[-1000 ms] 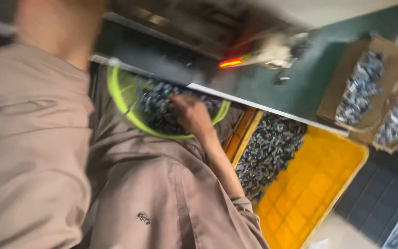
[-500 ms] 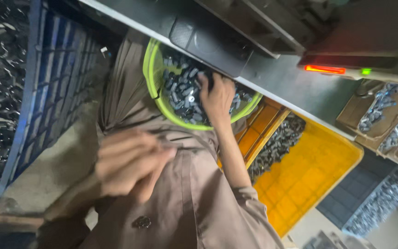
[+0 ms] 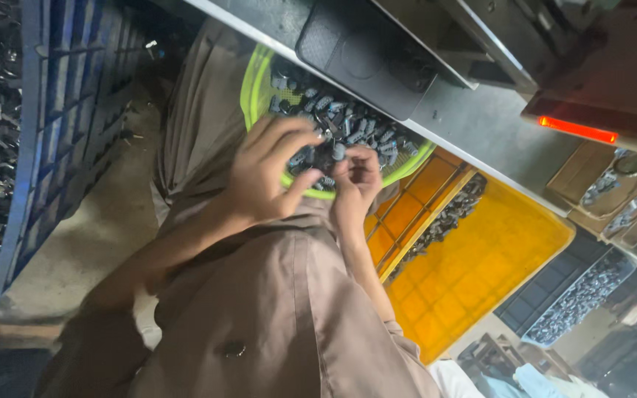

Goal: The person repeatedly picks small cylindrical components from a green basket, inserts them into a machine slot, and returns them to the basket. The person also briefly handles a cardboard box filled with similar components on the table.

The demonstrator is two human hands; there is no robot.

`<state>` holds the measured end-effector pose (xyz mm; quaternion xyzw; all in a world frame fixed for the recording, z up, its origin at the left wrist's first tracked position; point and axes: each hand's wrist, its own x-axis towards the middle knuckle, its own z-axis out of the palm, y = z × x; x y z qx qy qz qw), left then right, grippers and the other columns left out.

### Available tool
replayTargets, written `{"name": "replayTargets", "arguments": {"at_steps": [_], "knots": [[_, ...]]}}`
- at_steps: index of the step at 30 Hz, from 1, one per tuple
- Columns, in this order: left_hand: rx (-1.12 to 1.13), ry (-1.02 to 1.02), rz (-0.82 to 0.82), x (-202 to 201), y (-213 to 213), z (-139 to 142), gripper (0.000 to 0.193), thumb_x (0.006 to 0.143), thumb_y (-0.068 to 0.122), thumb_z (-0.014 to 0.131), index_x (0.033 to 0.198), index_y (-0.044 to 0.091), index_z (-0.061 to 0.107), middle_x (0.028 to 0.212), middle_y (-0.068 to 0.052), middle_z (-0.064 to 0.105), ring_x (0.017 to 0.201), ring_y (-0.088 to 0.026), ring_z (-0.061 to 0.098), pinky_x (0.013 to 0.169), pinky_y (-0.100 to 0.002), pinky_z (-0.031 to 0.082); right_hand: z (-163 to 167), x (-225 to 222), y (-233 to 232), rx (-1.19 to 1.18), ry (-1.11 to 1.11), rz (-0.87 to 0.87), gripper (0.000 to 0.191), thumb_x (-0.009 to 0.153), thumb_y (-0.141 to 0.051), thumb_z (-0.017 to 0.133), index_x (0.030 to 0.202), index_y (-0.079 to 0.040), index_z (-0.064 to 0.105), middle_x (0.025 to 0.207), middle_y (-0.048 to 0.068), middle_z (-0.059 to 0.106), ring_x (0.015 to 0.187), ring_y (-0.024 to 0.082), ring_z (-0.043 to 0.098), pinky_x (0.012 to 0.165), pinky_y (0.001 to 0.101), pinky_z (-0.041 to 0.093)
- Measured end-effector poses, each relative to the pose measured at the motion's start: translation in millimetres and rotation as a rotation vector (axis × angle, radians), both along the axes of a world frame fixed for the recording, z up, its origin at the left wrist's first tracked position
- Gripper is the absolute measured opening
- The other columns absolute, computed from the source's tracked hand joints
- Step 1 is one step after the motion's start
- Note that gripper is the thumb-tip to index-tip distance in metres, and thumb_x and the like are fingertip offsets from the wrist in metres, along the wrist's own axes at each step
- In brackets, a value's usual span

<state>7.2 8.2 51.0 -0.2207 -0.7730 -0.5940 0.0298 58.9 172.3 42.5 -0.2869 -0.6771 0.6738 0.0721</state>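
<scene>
The top of the round lime-green plastic basket (image 3: pixel 259 88) is hidden under the edge of the grey metal table (image 3: pixel 473 125). The basket rests on the person's lap, on brown cloth. It is full of small dark metal parts (image 3: pixel 348 121), shiny and bumpy, too small to make out well. The left hand (image 3: pixel 270 173) sits at the near rim, fingers curled onto the parts. The right hand (image 3: pixel 355 177) is just beside it, pinching one small part between its fingertips. A yellow plastic crate (image 3: pixel 495 265) and a blue plastic crate (image 3: pixel 75 96) hold more parts.
</scene>
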Motion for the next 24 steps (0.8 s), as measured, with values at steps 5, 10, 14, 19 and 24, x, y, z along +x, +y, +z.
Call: {"name": "replayTargets", "arguments": {"at_steps": [5,10,14,19,24], "knots": [[0.245,-0.272,-0.106,-10.2,27.6,-6.7,0.026,0.089,0.013,0.074,0.107,-0.002,0.064,0.108,-0.013,0.068,0.097,-0.031,0.072,0.084,-0.038,0.058,-10.5,22.4,-5.8,-0.535,0.178,-0.052,0.018,0.104,0.002,0.073,0.111,-0.002,0.057,0.103,0.003,0.063,0.09,0.008,0.056,0.083,0.022,0.045],[-0.159,0.07,-0.155,-9.3,20.7,-9.2,0.023,0.08,-0.002,0.07,0.103,0.002,0.068,0.101,-0.01,0.067,0.089,-0.03,0.068,0.077,-0.039,0.056,1.5,27.9,3.9,0.149,0.238,0.111,0.027,0.098,-0.013,0.072,0.118,-0.001,0.057,0.12,0.008,0.062,0.11,0.016,0.062,0.094,0.0275,0.051],[-0.251,0.266,-0.139,-11.6,16.7,-6.6,0.031,0.077,-0.003,0.074,0.106,-0.003,0.066,0.098,-0.012,0.062,0.087,-0.029,0.067,0.074,-0.038,0.057,-2.5,18.5,10.4,0.277,0.276,0.161,0.021,0.103,-0.011,0.073,0.115,0.0,0.059,0.11,0.013,0.066,0.105,0.018,0.065,0.093,0.0293,0.053],[0.06,0.19,-0.096,-15.7,13.8,0.7,0.028,0.079,-0.009,0.07,0.106,-0.001,0.065,0.105,-0.011,0.063,0.09,-0.029,0.066,0.077,-0.039,0.055,-11.4,14.0,12.3,-0.27,0.315,-0.013,0.03,0.098,-0.011,0.077,0.11,-0.005,0.05,0.101,0.009,0.07,0.099,0.017,0.069,0.086,0.0253,0.052],[0.012,0.333,-0.127,-22.6,10.1,3.0,0.024,0.08,-0.009,0.07,0.103,-0.003,0.067,0.097,-0.011,0.06,0.087,-0.027,0.064,0.073,-0.039,0.054,-12.4,17.7,1.1,-0.413,0.255,-0.055,0.027,0.103,-0.009,0.076,0.112,-0.001,0.051,0.091,0.008,0.069,0.085,0.01,0.062,0.078,0.0201,0.046]]}}
